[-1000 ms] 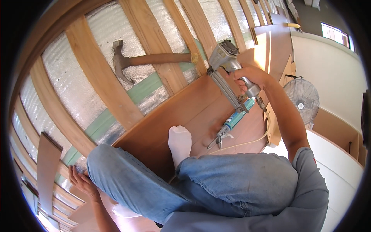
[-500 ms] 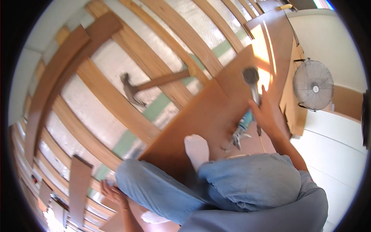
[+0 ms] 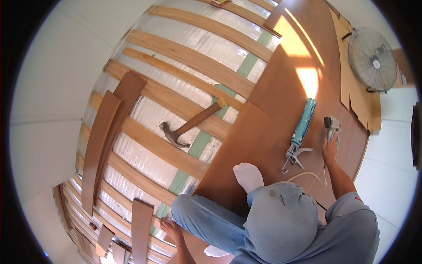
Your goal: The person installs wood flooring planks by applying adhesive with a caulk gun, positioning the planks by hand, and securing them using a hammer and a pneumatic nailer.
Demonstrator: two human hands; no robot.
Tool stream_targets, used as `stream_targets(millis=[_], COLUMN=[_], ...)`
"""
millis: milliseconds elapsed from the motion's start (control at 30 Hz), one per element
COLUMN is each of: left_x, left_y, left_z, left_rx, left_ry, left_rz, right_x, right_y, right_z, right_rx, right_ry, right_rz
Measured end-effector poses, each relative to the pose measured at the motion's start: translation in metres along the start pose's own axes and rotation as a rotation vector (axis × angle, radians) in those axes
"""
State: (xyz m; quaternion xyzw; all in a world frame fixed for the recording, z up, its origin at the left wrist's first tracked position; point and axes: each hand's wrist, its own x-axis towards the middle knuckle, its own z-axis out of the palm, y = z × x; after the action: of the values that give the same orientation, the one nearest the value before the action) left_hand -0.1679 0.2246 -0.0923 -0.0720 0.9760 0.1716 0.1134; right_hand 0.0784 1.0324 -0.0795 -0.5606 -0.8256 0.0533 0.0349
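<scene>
Silver nail gun stands upright, its handle wrapped by the right fingers; caulking gun lies left of them. Left fingers, loosely spread, rest near wooden slats. Positioning the nail gun seems in hand; a steady grip seems needed next.

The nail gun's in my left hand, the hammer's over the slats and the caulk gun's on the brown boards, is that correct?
Not quite: the nail gun is in your right hand, not your left hand, as the head view shows. The hammer is over the slats, the caulk gun on the brown boards.
</scene>
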Motion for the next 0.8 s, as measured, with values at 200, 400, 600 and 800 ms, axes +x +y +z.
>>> stream_targets(millis=[200, 400, 600, 800], left_x=[0.020, 0.019, 0.013, 0.020], left_y=[-0.010, 0.033, -0.012, -0.046], left_z=[-0.008, -0.005, 0.006, 0.005], left_rx=[-0.082, -0.044, -0.448, -0.317], left_ry=[-0.090, -0.119, -0.318, -0.507], left_rz=[-0.003, 0.114, -0.249, -0.046], right_x=[0.002, -0.003, 0.002, 0.003], right_y=[0.002, 0.023, 0.011, 0.018], right_z=[0.025, 0.027, 0.031, 0.038], right_rx=[-0.046, -0.166, -0.189, -0.233], right_ry=[0.023, 0.053, 0.002, 0.022], right_rz=[0.155, 0.088, 0.113, 0.074])
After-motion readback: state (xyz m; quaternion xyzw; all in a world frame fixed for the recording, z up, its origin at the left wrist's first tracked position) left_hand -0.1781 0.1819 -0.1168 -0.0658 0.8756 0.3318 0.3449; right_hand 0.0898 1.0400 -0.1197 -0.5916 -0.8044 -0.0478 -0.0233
